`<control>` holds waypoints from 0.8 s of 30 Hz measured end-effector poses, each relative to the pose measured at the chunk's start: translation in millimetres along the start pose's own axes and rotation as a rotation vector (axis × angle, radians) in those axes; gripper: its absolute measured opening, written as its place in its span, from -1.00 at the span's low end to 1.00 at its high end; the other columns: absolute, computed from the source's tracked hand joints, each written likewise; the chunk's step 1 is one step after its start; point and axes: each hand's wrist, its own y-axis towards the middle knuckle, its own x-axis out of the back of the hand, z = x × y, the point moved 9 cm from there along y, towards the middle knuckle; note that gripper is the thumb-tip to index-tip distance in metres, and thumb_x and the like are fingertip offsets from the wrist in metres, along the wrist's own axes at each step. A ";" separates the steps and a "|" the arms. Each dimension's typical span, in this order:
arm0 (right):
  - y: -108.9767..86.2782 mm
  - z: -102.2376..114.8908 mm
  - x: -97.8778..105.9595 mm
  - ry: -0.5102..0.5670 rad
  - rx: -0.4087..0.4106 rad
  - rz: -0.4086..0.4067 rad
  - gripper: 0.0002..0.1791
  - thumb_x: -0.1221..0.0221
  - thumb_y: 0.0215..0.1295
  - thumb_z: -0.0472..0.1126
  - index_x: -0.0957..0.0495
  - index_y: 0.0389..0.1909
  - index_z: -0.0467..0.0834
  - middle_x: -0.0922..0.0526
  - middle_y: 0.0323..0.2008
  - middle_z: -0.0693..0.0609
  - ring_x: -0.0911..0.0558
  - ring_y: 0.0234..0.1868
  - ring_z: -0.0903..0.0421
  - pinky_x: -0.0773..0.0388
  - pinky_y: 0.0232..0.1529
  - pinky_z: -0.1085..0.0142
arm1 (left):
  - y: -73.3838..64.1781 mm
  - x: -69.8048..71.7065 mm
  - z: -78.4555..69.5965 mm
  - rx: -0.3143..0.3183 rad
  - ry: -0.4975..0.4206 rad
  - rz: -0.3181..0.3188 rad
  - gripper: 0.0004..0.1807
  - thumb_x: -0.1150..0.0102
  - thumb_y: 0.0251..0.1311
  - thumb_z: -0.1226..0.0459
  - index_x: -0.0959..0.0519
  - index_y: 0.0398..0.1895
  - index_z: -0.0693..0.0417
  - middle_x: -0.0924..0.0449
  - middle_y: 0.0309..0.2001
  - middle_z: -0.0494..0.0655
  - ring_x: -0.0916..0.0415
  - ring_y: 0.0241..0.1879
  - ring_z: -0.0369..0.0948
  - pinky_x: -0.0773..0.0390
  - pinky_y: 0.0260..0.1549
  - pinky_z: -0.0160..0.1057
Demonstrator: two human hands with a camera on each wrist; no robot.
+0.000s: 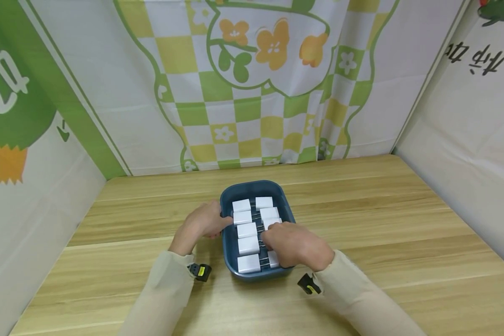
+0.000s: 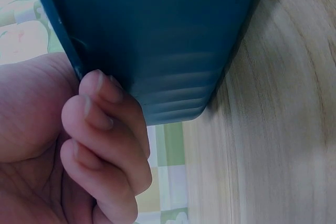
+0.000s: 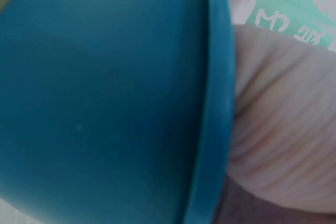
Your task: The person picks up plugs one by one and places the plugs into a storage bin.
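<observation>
A dark blue plastic bin (image 1: 258, 277) sits on the table, with white blocks that look like plug adapters (image 1: 248, 245) lying in two columns, their thin metal prongs pointing to the middle. My left hand (image 1: 203, 220) grips the bin's left rim, thumb over the edge and curled fingers (image 2: 113, 145) against the outer wall. Over the right-hand column, my right hand (image 1: 296, 242) reaches down into the bin with bent fingers. It covers part of that column, and I cannot tell whether it pinches an adapter. In the right wrist view the bin's outer wall (image 3: 105, 98) hides the fingertips.
The wood-grain table (image 1: 361, 205) extends around the bin on all sides. A green, yellow and white checked cloth (image 1: 243, 107) hangs behind it, and pale printed cloth walls (image 1: 466, 130) close off both sides. Both wrists carry black straps.
</observation>
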 end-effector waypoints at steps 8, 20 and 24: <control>0.4 -1.8 -0.1 0.024 0.005 -0.007 -0.80 -0.34 0.19 -0.43 -0.59 -0.31 -0.08 -0.51 -0.44 0.14 -0.48 -0.40 0.17 -0.49 -0.32 0.30 | 0.2 -0.2 -0.2 0.005 0.002 0.002 -0.61 -0.18 0.36 0.10 -0.56 -0.59 0.14 -0.56 -0.69 -0.04 -0.38 -0.75 -0.23 -0.25 -0.70 -0.33; 0.5 0.4 1.7 -0.002 0.019 -0.045 -0.77 -0.31 0.14 -0.47 -0.53 -0.41 -0.09 -0.49 -0.49 0.12 -0.47 -0.43 0.16 -0.47 -0.33 0.28 | 0.3 -0.2 0.1 -0.003 -0.001 -0.004 -0.61 -0.19 0.35 0.10 -0.56 -0.60 0.13 -0.58 -0.69 -0.03 -0.39 -0.75 -0.24 -0.26 -0.71 -0.34; 0.9 0.0 1.4 -0.004 0.012 -0.047 -0.78 -0.33 0.15 -0.47 -0.54 -0.40 -0.09 -0.50 -0.49 0.12 -0.47 -0.43 0.16 -0.48 -0.33 0.28 | 0.1 -0.1 -0.6 -0.001 0.003 -0.002 -0.61 -0.19 0.36 0.10 -0.56 -0.60 0.14 -0.56 -0.70 -0.05 -0.38 -0.75 -0.23 -0.25 -0.70 -0.33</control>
